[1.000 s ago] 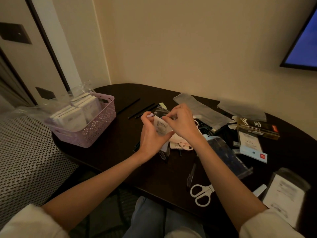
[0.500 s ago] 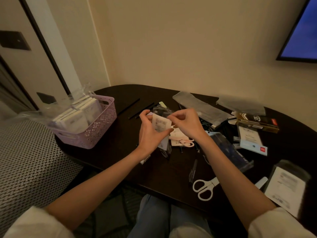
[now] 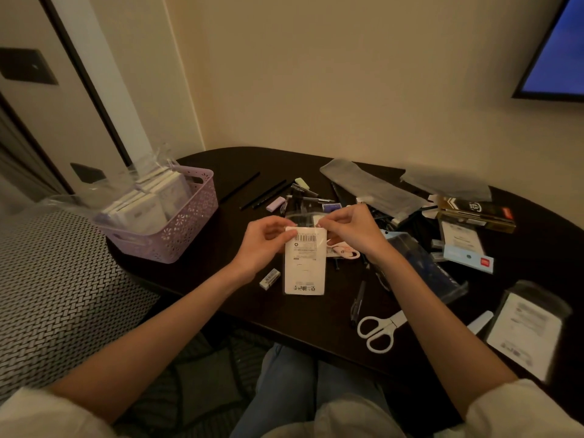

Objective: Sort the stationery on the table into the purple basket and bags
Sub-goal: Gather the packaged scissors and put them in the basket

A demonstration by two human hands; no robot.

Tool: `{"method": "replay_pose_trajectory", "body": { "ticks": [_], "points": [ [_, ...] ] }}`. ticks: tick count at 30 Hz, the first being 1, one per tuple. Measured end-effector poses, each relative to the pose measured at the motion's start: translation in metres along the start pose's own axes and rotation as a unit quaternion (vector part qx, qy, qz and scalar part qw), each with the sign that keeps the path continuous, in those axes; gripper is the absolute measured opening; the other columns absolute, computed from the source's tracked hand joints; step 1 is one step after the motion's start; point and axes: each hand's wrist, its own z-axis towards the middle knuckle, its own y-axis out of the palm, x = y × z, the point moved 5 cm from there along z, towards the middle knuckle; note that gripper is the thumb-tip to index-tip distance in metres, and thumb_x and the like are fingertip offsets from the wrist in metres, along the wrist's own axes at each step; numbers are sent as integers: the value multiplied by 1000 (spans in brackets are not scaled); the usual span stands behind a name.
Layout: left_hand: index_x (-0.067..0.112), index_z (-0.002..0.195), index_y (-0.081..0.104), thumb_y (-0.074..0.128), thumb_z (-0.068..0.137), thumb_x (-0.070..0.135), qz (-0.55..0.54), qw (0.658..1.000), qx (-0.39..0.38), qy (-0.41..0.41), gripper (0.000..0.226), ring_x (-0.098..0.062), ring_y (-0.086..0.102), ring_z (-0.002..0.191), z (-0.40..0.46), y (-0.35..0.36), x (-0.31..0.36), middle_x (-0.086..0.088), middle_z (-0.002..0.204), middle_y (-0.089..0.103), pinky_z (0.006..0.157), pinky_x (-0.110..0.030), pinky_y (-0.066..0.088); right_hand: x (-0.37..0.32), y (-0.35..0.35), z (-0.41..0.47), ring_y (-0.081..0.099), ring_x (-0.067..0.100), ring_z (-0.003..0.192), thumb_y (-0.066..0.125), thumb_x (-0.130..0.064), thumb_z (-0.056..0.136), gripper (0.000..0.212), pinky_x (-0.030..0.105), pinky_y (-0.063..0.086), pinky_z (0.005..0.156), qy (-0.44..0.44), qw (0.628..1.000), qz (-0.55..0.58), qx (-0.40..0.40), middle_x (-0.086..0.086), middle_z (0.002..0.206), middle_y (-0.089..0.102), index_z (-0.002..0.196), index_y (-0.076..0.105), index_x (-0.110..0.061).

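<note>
Fingers (image 3: 286, 237) of both hands pinch white packet (image 3: 305, 263) | dark table (image 3: 227, 298), cluttered | beige wall (image 3: 347, 90)

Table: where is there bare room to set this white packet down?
Bare tabletop lies between the purple basket and the black pencils, reaching the far rim, and along the near edge below the white packet, left of the white scissors. Behind the right hand and to its right is crowded with packets and pens.
</note>
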Motion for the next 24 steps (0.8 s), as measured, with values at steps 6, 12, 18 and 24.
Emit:
{"method": "replay_pose_trajectory", "body": {
  "ticks": [6, 12, 18, 24],
  "points": [
    [9, 111, 63, 63, 91, 10, -31, 999, 5, -19, 20, -13, 70, 98, 1, 1, -5, -3, 102, 70, 74, -27, 59, 9, 3, -5, 70, 8, 90, 68, -17, 87, 20, 22, 57, 72, -21, 999, 27, -34, 0, 100, 72, 106, 69, -12],
    [7, 112, 61, 62, 90, 3, -53, 998, -17, 1, 22, -13, 69, 101, 5, -3, 0, -6, 105, 70, 76, -30, 59, 13, 3, -7, 68, 5, 97, 69, -1, 83, 27, 23, 57, 78, -48, 997, 45, -41, -3, 108, 69, 104, 70, -19],
    [6, 100, 66, 60, 90, 1, -25, 999, -27, 1, 12, -10, 67, 103, 7, -7, -5, -3, 108, 67, 77, -24, 57, 14, 3, -8, 67, 0, 95, 67, 2, 83, 24, 17, 55, 75, -58, 996, 53, -37, -6, 102, 69, 95, 72, -18],
    [6, 104, 66, 60, 90, -1, -20, 999, -32, -30, 17, -9, 67, 102, 8, -7, -11, -1, 108, 68, 80, -24, 57, 17, 8, -6, 68, 8, 98, 66, 1, 84, 17, 26, 57, 83, -43, 996, 57, -46, 0, 100, 71, 90, 73, -13]
  ]
}}
